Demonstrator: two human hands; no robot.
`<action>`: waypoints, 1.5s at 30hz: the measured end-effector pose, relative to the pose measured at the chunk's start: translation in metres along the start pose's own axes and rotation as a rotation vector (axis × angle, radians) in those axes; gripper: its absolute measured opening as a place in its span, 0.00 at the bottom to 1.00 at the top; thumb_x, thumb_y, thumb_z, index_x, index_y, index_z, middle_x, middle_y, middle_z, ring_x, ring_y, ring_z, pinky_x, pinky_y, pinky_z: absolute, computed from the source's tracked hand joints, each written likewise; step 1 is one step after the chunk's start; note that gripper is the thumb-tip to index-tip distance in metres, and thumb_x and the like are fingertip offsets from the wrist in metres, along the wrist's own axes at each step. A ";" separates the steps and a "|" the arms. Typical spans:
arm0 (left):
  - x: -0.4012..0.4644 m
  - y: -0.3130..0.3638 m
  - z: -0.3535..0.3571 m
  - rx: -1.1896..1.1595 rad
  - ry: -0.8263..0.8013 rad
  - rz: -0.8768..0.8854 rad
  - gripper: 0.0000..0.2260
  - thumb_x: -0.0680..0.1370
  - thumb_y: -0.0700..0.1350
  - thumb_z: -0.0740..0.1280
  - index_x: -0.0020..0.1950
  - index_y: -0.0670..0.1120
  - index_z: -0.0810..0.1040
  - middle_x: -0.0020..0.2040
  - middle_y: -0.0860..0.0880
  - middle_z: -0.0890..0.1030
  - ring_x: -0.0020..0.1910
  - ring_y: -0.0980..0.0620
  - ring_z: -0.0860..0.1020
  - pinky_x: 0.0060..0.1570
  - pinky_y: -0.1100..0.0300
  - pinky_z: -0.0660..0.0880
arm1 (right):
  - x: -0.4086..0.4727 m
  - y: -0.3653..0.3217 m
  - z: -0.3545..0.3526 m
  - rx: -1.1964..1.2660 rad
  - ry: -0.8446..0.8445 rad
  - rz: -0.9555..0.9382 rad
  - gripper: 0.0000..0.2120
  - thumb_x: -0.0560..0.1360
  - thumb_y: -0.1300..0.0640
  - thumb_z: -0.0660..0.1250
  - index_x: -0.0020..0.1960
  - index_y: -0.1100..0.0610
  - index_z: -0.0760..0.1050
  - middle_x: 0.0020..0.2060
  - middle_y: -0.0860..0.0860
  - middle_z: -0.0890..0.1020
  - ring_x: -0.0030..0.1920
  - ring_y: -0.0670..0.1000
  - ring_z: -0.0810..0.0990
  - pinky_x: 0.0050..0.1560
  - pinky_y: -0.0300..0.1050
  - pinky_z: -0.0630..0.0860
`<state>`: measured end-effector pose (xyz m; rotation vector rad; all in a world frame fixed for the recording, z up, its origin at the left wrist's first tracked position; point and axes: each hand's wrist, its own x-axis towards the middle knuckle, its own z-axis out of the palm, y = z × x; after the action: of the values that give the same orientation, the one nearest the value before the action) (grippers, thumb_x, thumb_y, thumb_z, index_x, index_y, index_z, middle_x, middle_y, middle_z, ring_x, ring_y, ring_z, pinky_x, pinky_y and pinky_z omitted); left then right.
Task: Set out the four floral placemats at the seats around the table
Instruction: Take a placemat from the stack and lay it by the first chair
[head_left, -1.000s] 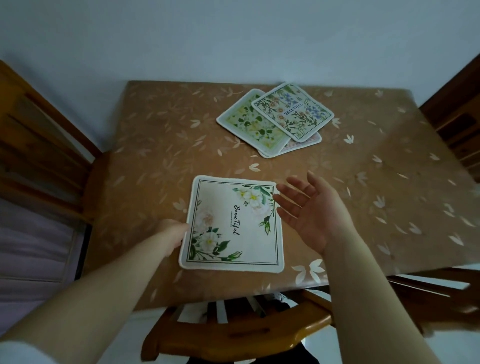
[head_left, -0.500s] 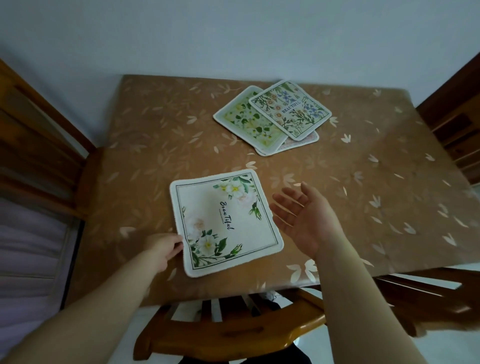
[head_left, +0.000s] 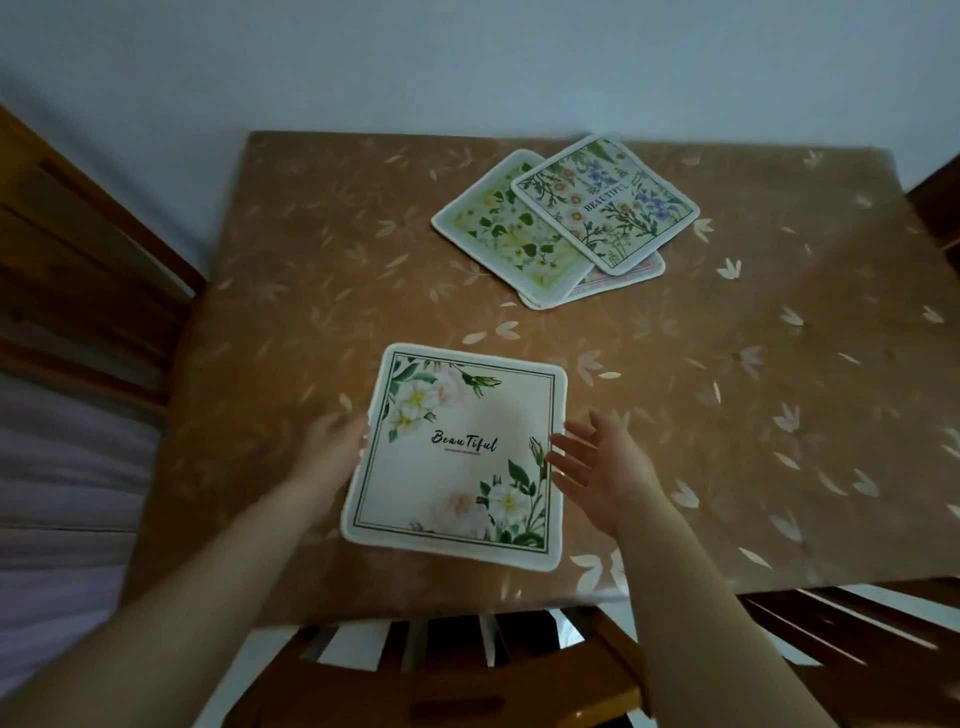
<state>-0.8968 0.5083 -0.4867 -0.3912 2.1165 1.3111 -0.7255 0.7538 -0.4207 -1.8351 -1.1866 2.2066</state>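
Item: white rose placemat (head_left: 460, 452), flat on surface (head_left: 291, 291) nr front edge, above chair (head_left: 441, 680), squared for that seat w/ left hand (head_left: 332, 447) fingering its edge, right hand (head_left: 602, 467) open beside; 3 mats stacked (head_left: 566, 223) beyond.

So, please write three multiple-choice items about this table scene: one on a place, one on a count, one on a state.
1. Where does the white rose placemat lie?
A. near edge of the table, by the chair
B. far corner
C. on the stack

2. How many placemats overlap in the far pile?
A. one
B. three
C. five

3. How is the right hand?
A. closed in a fist
B. open, fingers spread, beside the mat
C. under the table

Answers: 1 A, the mat lies just above the chair back. 2 B, the green one, the blue-flowered one, and a pale corner beneath them. 3 B, palm open at the mat's right edge.
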 end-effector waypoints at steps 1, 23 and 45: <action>0.012 0.007 -0.006 0.020 0.060 0.006 0.11 0.79 0.52 0.66 0.50 0.46 0.81 0.54 0.40 0.84 0.54 0.41 0.81 0.58 0.45 0.78 | 0.008 0.000 -0.004 -0.023 0.015 -0.002 0.19 0.83 0.46 0.61 0.59 0.60 0.80 0.56 0.58 0.85 0.56 0.59 0.84 0.52 0.55 0.79; 0.007 -0.025 -0.005 -0.041 -0.057 -0.354 0.30 0.81 0.67 0.52 0.58 0.45 0.80 0.56 0.44 0.82 0.57 0.46 0.78 0.58 0.45 0.71 | 0.099 -0.018 -0.009 -0.231 -0.189 0.183 0.16 0.83 0.49 0.59 0.43 0.58 0.76 0.31 0.53 0.75 0.21 0.48 0.68 0.22 0.40 0.71; -0.003 -0.048 -0.028 -0.113 -0.233 -0.234 0.27 0.80 0.67 0.53 0.54 0.47 0.80 0.55 0.47 0.82 0.54 0.50 0.79 0.60 0.46 0.75 | 0.064 0.063 -0.021 -0.144 0.025 -0.065 0.23 0.83 0.38 0.57 0.54 0.54 0.82 0.46 0.51 0.89 0.48 0.53 0.84 0.42 0.50 0.77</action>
<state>-0.8786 0.4616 -0.5096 -0.4914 1.7532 1.2759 -0.7003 0.7505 -0.5096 -1.8398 -1.4138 2.1085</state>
